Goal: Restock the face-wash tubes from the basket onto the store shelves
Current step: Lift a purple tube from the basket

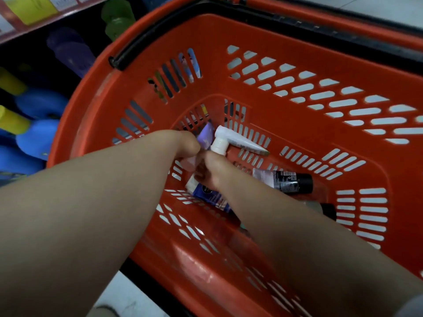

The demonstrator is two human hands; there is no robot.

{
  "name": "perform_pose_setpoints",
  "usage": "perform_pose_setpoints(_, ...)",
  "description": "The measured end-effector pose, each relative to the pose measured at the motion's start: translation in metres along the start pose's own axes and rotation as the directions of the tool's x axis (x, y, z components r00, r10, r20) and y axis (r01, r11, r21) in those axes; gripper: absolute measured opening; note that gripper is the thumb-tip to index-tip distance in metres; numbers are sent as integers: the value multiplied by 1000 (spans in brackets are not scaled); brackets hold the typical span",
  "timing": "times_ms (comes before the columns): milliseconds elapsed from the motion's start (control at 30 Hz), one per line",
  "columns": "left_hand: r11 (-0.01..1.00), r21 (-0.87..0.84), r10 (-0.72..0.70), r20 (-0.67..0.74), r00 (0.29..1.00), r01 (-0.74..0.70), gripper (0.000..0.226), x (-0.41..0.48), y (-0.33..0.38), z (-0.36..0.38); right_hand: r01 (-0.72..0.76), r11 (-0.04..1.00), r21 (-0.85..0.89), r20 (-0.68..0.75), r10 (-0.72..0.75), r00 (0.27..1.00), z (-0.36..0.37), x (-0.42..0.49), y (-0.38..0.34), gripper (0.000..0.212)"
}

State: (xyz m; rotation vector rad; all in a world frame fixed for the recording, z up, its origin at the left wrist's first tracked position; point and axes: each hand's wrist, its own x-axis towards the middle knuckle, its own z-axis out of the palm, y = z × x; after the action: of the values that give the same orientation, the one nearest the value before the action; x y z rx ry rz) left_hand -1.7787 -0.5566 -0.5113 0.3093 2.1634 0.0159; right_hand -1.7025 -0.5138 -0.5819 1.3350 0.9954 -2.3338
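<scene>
**A:** One orange basket [91,106] fills the shot, with one black handle [160,35] folded along its rim at eleven o'clock.

**B:** And out past the rim at ten o'clock, shelf bottles [41,101]: blue, yellow, purple and green, too smeared to count.

**A:** Two bare arms are reaching in. The left hand [183,143] is over the middle of the basket floor, fingers curled under. The right hand [212,170] sits just beside it at five o'clock, also curled.

**B:** Gripping anything?

**A:** Can't tell for either one. The fingers are hidden and blurred.

**B:** Tube count?

**A:** Five, all in the basket.
- One black-and-white tube [281,180] lies at three o'clock of the hands.
- One white tube [242,141] is at one o'clock, cap toward the hands.
- One blue tube [209,196] is at six, under the right hand.
- One purple tube [206,136] pokes out at twelve, against the left knuckles.
- One dark-capped tube [328,211] is at four, half hidden by the right forearm.
</scene>
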Motion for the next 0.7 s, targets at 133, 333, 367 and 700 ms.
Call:
perform_pose_setpoints(133, 979, -206, -27, -44, 999, 17, 46, -4, -3, -3, 31, 999, -25, 121, -28, 992, -3, -24, -13, 9)
perform_pose_setpoints(333, 821, -570, 26, -33, 999, -40, 34, -40, 12, -21, 149, 982, -117, 170, -128, 977, -2, -68, -37, 6)
perform_pose_setpoints(367, 777, -628, 40, -2, 999, -33, 29, -50, 14, -23, 177, 974, -143, 164, -153, 975, -3, -75, -41, 7)
perform_pose_setpoints(700, 456, -857, 154, -191, 969, -241, 21, -155, 4, -49, 254, 961, -107, 184, -232, 955, 24, -175, -84, 17)
